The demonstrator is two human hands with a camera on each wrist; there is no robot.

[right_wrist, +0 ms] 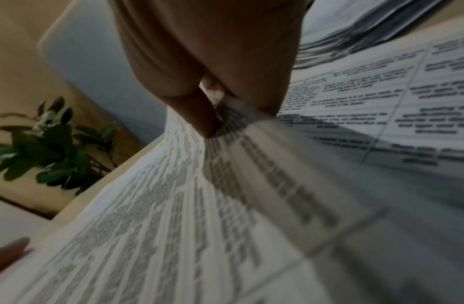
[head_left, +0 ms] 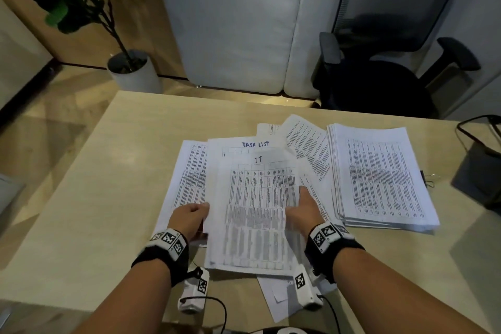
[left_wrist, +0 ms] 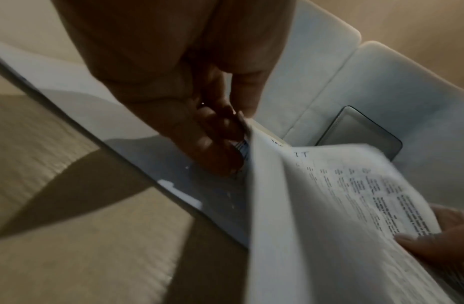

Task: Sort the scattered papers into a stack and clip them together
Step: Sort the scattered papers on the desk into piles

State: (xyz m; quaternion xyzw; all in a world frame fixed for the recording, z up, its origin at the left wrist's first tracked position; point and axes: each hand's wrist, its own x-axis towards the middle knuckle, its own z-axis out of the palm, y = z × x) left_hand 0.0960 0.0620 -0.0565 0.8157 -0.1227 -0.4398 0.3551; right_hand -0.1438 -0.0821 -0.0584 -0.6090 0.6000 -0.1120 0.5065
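A bundle of printed sheets (head_left: 257, 214), its top page marked "IT", is held a little above the wooden table (head_left: 108, 171) between both hands. My left hand (head_left: 189, 218) grips its left edge, thumb on top and fingers (left_wrist: 215, 144) curled beneath. My right hand (head_left: 303, 210) pinches the right edge, thumb (right_wrist: 199, 115) on the printed face. Loose sheets lie under the bundle, among them one headed "TASK LIST" (head_left: 255, 144). A tidy stack of papers (head_left: 379, 179) lies to the right. A black binder clip (head_left: 428, 179) sits just past that stack.
A single sheet (head_left: 279, 295) lies near the table's front edge. A dark box (head_left: 477, 168) with a cable stands at the far right. Behind the table are a black office chair (head_left: 379, 84), a white padded panel (head_left: 233, 22) and a potted plant (head_left: 130, 68).
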